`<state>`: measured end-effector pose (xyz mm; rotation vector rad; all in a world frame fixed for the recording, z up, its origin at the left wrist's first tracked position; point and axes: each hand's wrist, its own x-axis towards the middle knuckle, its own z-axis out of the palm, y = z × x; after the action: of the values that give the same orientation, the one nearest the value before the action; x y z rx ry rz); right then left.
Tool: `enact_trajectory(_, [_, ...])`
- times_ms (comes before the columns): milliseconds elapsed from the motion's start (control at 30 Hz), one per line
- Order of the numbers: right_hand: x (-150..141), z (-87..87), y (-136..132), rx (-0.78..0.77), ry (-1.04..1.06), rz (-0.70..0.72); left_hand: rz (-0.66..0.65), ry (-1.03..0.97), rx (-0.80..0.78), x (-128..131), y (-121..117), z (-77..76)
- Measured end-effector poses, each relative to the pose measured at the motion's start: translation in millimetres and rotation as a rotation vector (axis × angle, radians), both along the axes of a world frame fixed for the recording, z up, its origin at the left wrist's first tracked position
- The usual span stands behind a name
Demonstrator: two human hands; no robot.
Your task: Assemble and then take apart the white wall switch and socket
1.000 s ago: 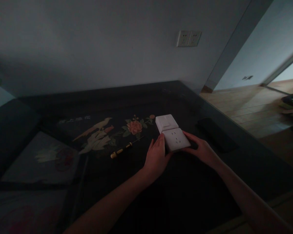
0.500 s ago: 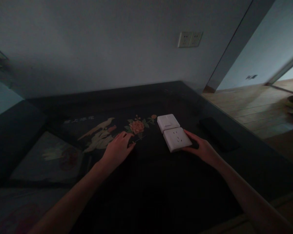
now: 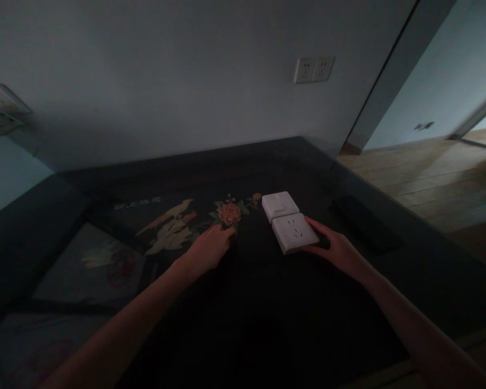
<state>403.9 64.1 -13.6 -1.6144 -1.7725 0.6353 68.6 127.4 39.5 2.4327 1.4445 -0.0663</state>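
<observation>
My left hand [image 3: 213, 247] is closed low over the dark tabletop, just below the printed flower. Its fingers are curled around the screwdriver, which the hand hides. My right hand [image 3: 334, 246] grips the right edge of a white wall socket [image 3: 295, 232], thumb and fingers on its side. The socket lies face up, its slots showing. Touching its far edge is a second white box-shaped piece [image 3: 280, 204], likewise on the table, with a raised part on its face.
A dark, long flat object [image 3: 364, 221] lies right of the socket. Papers or prints [image 3: 91, 265] show at the left of the table [image 3: 259, 313]. Sockets [image 3: 314, 69] are mounted on the wall behind, and others [image 3: 4, 108] at the left.
My left hand let go of the socket, moved left to the yellow-and-black screwdriver and closed over it, then shifted slightly right. My right hand has stayed on the socket.
</observation>
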Motion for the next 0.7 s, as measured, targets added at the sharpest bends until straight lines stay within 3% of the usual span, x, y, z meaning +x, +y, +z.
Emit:
enact_trajectory(133, [-1,-0.5,0,0.011,0.009,0.003,-0.035,-0.105,-0.083,35,21,-7.1])
enact_trajectory(333, [-1,-0.6,0,0.021,0.007,0.014,0.053,-0.178,-0.081,81,38,-20.3])
enact_trajectory(700, [-3,3.2,-1,-0.013,-0.006,0.021,0.082,-0.199,-0.038,90,35,-17.9])
